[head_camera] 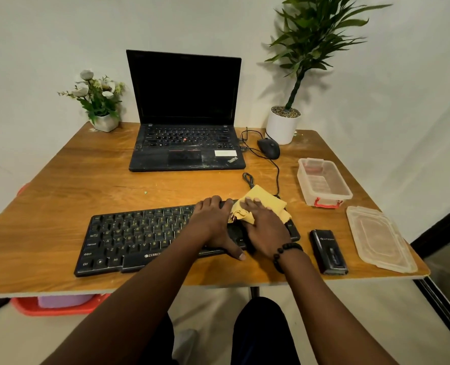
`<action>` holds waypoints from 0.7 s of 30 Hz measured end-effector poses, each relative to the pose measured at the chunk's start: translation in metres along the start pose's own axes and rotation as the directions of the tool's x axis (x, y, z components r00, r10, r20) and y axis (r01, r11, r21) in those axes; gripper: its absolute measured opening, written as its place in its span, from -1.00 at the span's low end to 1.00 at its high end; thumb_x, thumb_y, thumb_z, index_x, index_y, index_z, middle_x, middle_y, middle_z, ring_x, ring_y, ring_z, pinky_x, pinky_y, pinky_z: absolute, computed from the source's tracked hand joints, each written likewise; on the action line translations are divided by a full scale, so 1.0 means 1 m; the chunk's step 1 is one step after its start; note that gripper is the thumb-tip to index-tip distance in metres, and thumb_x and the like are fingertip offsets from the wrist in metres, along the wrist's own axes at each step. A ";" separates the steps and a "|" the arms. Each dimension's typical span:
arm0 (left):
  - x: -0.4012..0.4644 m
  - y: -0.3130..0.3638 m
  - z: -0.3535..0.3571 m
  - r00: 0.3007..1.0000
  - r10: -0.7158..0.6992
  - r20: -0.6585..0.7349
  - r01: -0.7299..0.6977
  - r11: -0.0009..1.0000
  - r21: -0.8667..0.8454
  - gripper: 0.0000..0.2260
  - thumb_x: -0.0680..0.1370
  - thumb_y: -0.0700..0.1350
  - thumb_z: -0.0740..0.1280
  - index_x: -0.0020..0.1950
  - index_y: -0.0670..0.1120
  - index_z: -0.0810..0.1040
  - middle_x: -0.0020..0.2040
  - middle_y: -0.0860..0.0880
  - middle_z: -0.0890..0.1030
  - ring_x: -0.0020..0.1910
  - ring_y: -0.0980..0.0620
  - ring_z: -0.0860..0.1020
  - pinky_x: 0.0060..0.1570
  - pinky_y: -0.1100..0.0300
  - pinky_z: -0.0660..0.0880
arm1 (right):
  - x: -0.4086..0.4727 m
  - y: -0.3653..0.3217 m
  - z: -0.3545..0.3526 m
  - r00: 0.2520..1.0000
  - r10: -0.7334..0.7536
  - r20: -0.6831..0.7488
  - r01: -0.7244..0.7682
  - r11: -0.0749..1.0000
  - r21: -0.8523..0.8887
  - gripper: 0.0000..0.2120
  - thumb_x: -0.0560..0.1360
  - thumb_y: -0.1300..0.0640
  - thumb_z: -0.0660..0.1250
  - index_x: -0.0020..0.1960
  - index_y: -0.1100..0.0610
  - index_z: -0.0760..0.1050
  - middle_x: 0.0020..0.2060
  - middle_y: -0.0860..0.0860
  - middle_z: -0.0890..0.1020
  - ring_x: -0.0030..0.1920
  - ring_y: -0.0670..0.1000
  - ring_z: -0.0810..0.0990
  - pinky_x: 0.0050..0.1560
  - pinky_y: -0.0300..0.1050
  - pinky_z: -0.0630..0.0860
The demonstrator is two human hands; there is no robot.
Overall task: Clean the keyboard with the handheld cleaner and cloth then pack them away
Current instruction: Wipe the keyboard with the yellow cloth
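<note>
Left hand (213, 222) flat, steadying keyboard (139, 233); right hand (264, 230) w/ straight fingers presses cloth (264, 204). Wipe w/ light, even strokes.

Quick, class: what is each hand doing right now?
Left hand: open, resting flat on the keyboard.
Right hand: open, pressing the yellow cloth onto the keyboard.
</note>
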State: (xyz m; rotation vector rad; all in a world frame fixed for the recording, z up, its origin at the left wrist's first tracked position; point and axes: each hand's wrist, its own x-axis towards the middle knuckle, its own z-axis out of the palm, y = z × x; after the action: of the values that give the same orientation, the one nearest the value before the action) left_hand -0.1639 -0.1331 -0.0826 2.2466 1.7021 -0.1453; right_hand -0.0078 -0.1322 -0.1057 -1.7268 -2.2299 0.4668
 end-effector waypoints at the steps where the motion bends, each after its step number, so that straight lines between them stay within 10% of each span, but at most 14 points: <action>1: 0.002 0.000 0.000 1.000 0.005 -0.003 -0.005 1.000 0.017 0.23 0.19 0.43 0.51 0.63 -0.03 -0.05 0.57 -0.15 0.11 0.54 -0.21 0.09 0.51 -0.13 0.04 | -0.003 0.000 -0.001 1.000 -0.028 -0.002 0.028 1.000 -0.014 -0.52 0.62 0.08 0.18 0.52 0.00 0.20 0.52 -0.10 0.19 0.53 -0.08 0.05 0.51 -0.10 0.02; 12: -0.007 -0.022 0.000 0.998 -0.015 0.058 0.018 0.998 -0.055 0.35 0.14 0.45 0.52 0.62 -0.10 -0.18 0.61 -0.14 -0.12 0.58 -0.26 -0.12 0.54 -0.22 -0.09 | 0.013 -0.009 0.001 0.993 -0.012 -0.115 0.004 0.998 -0.064 -0.48 0.51 0.37 0.19 0.46 0.14 0.29 0.46 0.06 0.31 0.49 0.05 0.17 0.49 -0.10 0.12; 21: -0.014 -0.020 0.000 0.997 -0.064 -0.046 0.064 0.998 -0.006 0.20 0.12 0.44 0.53 0.54 -0.16 0.13 0.42 -0.12 0.19 0.39 -0.14 0.18 0.46 -0.07 0.16 | 0.018 -0.040 0.006 0.985 -0.065 -0.162 0.049 0.994 -0.102 -0.52 0.48 0.40 0.23 0.38 0.17 0.37 0.33 0.02 0.37 0.35 0.01 0.28 0.36 -0.13 0.31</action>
State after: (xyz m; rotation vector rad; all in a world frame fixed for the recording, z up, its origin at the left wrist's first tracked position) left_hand -0.1866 -0.1410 -0.0827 2.2090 1.7973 -0.1053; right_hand -0.0498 -0.1241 -0.0944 -1.6758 -2.2094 0.1968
